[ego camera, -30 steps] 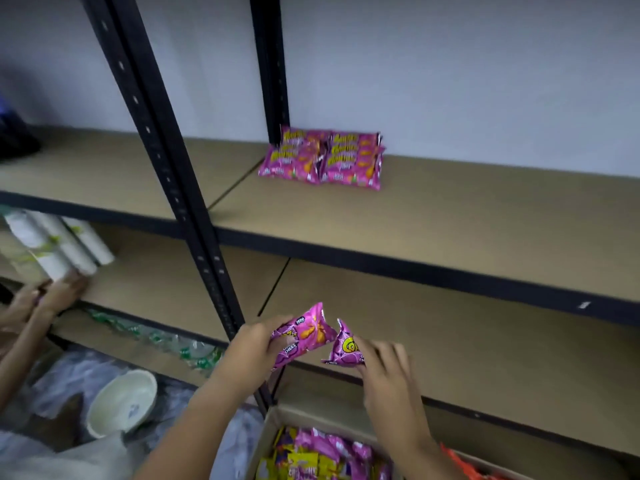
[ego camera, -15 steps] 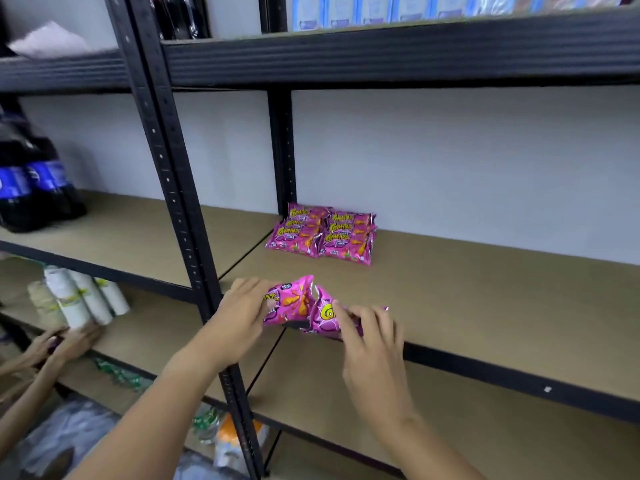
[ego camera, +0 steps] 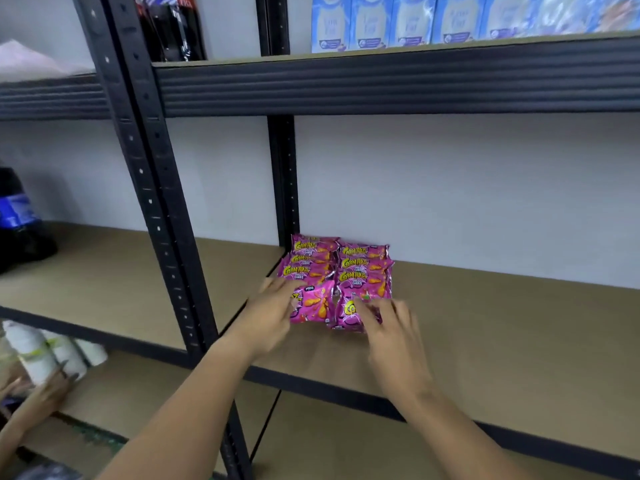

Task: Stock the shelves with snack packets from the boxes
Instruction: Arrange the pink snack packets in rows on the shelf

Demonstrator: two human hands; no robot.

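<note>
Two rows of pink snack packets [ego camera: 341, 263] lie stacked at the back left of the brown middle shelf [ego camera: 502, 327], against the wall. In front of them lie two more pink packets side by side. My left hand [ego camera: 268, 315] grips the left packet [ego camera: 313, 304] by its left edge. My right hand [ego camera: 389, 329] has its fingers over the right packet [ego camera: 348, 308], which rests on the shelf board. The boxes are out of view.
A black upright post [ego camera: 156, 202] stands left of my arms. Blue cartons [ego camera: 398, 22] and dark bottles [ego camera: 169, 26] fill the shelf above. A blue-labelled bottle [ego camera: 17, 220] stands far left. Below left, another person's hand [ego camera: 45, 393] reaches toward white bottles [ego camera: 41, 351].
Both hands rose from the box below with a pink packet each and moved forward onto the middle shelf, bringing the packets up against the stacked ones. The view tilted upward.
</note>
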